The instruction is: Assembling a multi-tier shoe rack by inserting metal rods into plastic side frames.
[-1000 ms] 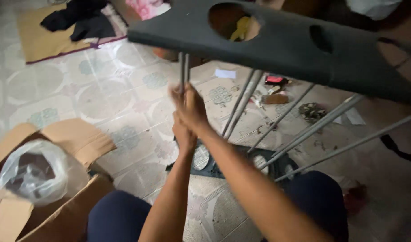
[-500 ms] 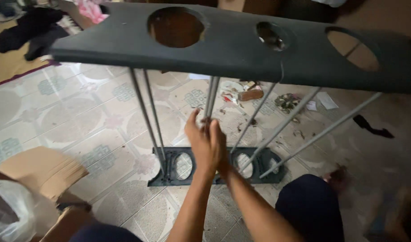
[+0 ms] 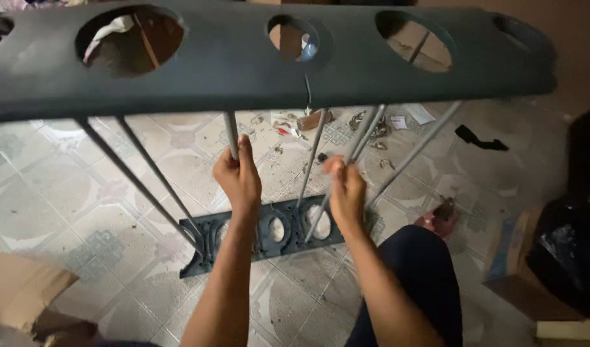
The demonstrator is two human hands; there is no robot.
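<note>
A dark plastic rack stands in front of me. Its top panel (image 3: 256, 61) has several round holes and fills the upper frame. Several thin grey metal rods run down from it to a dark base panel (image 3: 243, 241) on the tiled floor. My left hand (image 3: 239, 177) is closed around one grey rod (image 3: 231, 135) near the middle. My right hand (image 3: 345, 189) grips another slanted rod (image 3: 366, 132) a little to the right. Both forearms reach up from the bottom of the frame.
A torn cardboard box (image 3: 25, 295) lies at the lower left. Scraps and small debris (image 3: 308, 119) litter the tiled floor beyond the rack. A black plastic bag (image 3: 571, 250) and a box sit at the right. My dark-clad knee (image 3: 423, 270) is below the right hand.
My hands, together on one rod before, have split: the left now holds one rod and the right another. The view has swung right, so the rack's top panel spans the frame.
</note>
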